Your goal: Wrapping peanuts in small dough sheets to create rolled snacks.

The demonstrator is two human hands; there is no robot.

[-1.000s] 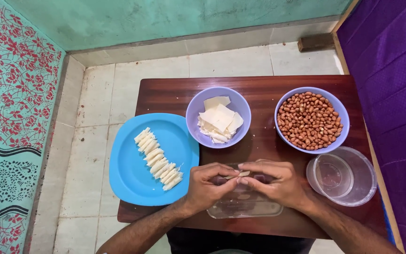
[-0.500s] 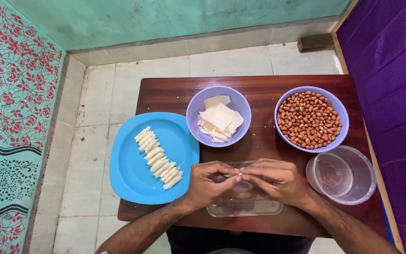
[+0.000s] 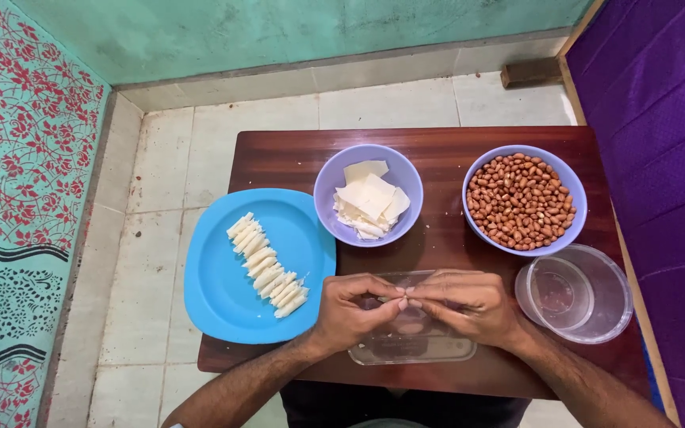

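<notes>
Still left hand (image 3: pixel 356 311), right hand (image 3: pixel 463 305), fingertips meeting

One head-worn camera looks almost straight down, fairly close, onto the surface (image 3: pixel 453 154) and the hands (image 3: pixel 410 305) near the bottom edge; tiled floor (image 3: pixel 160 182) shows beyond, seemingly undistorted.

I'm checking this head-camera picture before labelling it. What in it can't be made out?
- Whatever is pinched between the left hand and right hand: hidden by the fingertips.
- The clear rectangular plastic tray: its contents are covered by both hands.
- The dark wooden block on the floor: too small to identify.
- The person's body: cut off by the bottom edge.
</notes>
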